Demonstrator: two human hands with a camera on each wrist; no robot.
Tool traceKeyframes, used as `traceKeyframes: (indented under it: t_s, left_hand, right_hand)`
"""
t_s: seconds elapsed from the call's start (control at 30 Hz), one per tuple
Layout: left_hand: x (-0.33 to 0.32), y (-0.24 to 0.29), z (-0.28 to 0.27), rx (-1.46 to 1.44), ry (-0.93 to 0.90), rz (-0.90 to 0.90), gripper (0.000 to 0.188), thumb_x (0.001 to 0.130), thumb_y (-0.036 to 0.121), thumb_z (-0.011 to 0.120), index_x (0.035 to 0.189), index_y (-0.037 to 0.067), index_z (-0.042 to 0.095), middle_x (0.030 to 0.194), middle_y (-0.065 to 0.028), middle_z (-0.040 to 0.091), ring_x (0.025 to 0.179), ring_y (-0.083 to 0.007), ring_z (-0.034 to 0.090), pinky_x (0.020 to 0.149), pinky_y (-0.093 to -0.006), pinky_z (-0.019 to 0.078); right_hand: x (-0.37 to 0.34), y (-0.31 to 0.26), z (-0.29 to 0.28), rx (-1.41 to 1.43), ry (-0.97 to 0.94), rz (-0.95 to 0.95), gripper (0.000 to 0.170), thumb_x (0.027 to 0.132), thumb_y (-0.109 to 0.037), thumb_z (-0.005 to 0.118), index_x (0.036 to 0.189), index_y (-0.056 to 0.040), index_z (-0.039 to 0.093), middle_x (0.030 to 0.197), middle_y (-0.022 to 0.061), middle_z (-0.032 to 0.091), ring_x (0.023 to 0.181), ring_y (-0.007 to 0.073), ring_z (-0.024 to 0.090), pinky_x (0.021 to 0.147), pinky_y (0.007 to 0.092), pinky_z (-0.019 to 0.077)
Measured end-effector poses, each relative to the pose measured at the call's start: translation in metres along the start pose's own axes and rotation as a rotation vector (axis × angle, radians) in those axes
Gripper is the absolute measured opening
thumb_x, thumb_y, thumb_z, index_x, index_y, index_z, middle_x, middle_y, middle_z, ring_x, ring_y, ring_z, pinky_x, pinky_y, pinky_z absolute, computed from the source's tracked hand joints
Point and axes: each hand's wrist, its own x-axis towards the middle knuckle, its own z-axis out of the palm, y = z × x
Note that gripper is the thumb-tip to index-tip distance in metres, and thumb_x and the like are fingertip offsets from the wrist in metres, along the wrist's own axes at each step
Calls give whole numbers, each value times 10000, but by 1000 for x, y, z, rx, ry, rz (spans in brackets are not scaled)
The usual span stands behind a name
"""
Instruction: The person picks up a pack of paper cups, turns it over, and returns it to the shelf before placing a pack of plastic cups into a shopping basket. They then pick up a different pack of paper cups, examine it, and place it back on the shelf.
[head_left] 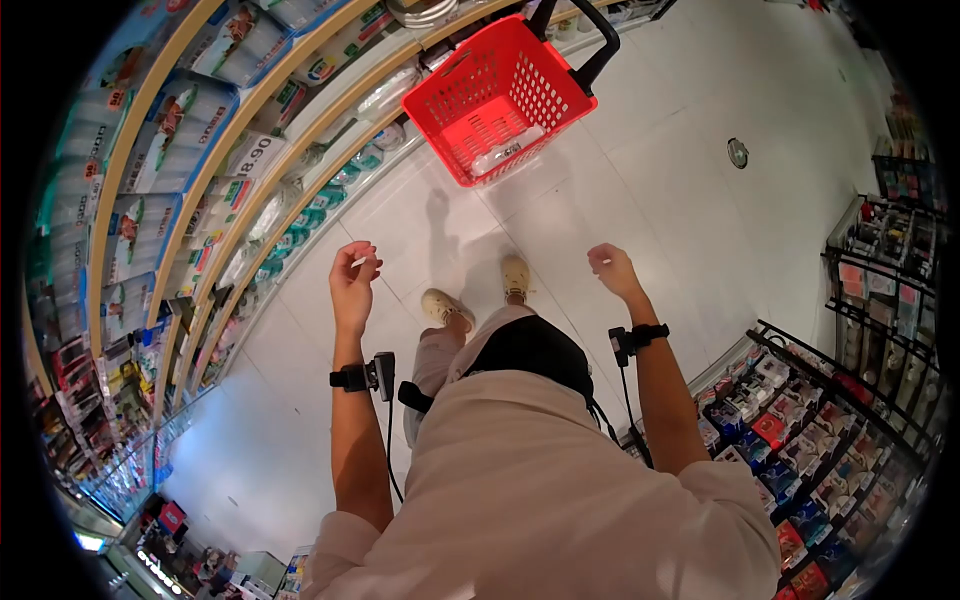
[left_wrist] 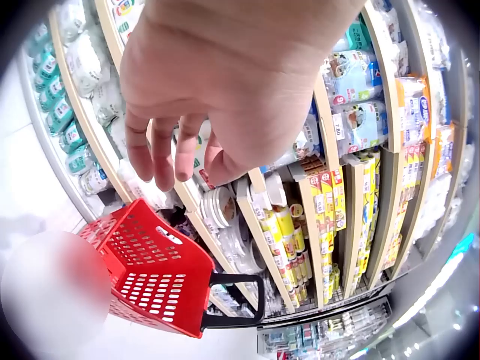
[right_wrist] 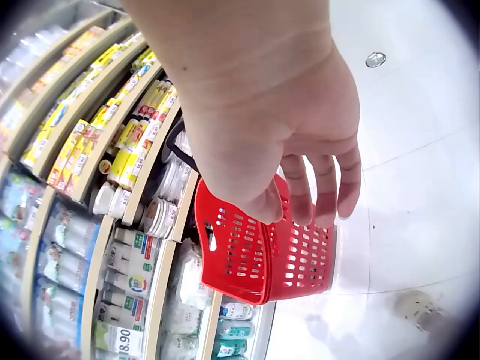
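My left hand (head_left: pixel 352 290) hangs in front of me on the shelf side, fingers loosely bent and nothing in them. The right hand (head_left: pixel 616 272) hangs over the aisle with relaxed, slightly curled fingers, also holding nothing. Ahead of both hands, on the floor against the shelves, stands a red shopping basket (head_left: pixel 560 95) with perforated walls. Its black handle (head_left: pixel 603 50) leans out to the far right side. A white and clear package (head_left: pixel 508 150) lies inside it. In the right wrist view, the basket (right_wrist: pixel 300 259) is partly hidden behind my fingers.
Curved shelves on the left hold packs of clear plastic goods (head_left: pixel 180 130), teal-capped items (head_left: pixel 300 230) and yellow boxes (left_wrist: pixel 326 214). A price card reads 18.90 (head_left: pixel 250 155). Black racks of small packages (head_left: pixel 810 430) line the right. A round metal fitting (head_left: pixel 738 153) sits in the pale tiled floor (head_left: pixel 660 180).
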Motion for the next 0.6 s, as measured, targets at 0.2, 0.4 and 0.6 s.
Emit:
traceKeyframes:
  t_s: [0.2,0.4,0.6]
  left_hand:
    - [28,-30,-32,15,22,-135,202,958,163,575,1133,63,585,1082,-75,650,896,-165,644,775,-293,514]
    - [87,-59,-73,-29,-27,-188,188,970,178,559,1120,67,585,1042,-64,651,860,-148,634,761,-283,509]
    - [185,-76,-86,-89,-72,-212,191,959,165,580,1107,44,583,1003,-53,651,829,-128,625,743,-264,499]
  right_hand:
    - [29,-21,9,85,-8,92,143,874,-107,605,970,-8,644,823,68,651,674,140,626,599,277,511]
    - [51,-65,26,124,83,245,134,876,-111,605,977,-30,639,820,47,636,676,121,618,571,265,506]
    - [92,-95,41,135,101,330,138,888,-134,610,985,-40,634,826,42,634,688,115,622,579,262,507]
